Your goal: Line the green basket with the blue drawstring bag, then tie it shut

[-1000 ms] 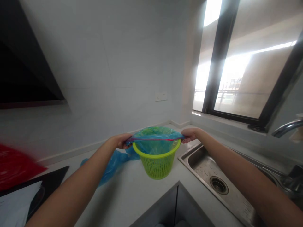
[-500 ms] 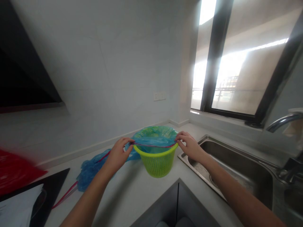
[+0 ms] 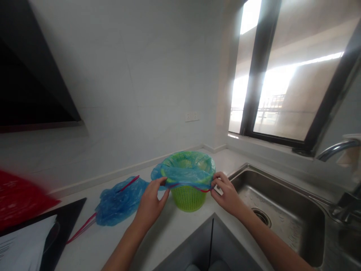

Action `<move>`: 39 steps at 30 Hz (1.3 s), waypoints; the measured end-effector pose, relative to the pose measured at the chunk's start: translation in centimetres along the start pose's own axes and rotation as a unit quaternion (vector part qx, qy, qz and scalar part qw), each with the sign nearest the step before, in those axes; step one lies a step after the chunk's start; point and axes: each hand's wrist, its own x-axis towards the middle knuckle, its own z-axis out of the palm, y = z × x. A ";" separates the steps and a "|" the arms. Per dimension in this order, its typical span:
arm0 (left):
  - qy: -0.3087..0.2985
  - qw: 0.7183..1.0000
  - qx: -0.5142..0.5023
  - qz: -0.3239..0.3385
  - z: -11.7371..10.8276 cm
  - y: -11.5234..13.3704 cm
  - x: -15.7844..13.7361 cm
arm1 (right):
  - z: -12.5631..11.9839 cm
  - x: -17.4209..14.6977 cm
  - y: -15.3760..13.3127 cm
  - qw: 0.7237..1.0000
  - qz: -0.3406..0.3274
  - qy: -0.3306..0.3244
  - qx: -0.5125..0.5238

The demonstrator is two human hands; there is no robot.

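Observation:
A light-green perforated plastic basket (image 3: 188, 201) stands upright on the counter. A translucent blue drawstring trash bag (image 3: 188, 175) lines it, its front edge folded down over the outside of the rim. The bag's pink-red drawstring shows along that edge. At the left of the rim, my left hand (image 3: 152, 197) holds the bag's edge between thumb and fingers. My right hand (image 3: 227, 194) pinches the same edge at the right side, beside a loop of the drawstring. A second, crumpled blue drawstring bag (image 3: 120, 199) lies on the counter left of the basket.
The stainless sink (image 3: 282, 210) and its faucet (image 3: 337, 148) are at the right. A red bag (image 3: 22, 199) and white paper sheets (image 3: 26, 241) lie at the left by a black cooktop (image 3: 72, 214). Behind the basket is a wall socket (image 3: 192, 116).
Both hands have moved down and pulled the bag's front edge from across the basket's opening to over the outside of the rim. The view has shifted slightly.

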 end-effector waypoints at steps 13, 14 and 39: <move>0.023 0.999 0.023 0.012 0.8 -2.8 -2.7 | -0.4 -1.2 2.4 0.996 0.051 -0.063 -0.043; 0.048 0.998 0.001 -0.035 0.7 -3.2 -2.8 | -0.9 -1.0 2.6 0.995 0.079 -0.047 -0.025; -0.246 0.811 -0.288 -0.445 0.1 -6.4 9.9 | -2.2 4.3 5.6 0.791 0.538 -0.158 0.244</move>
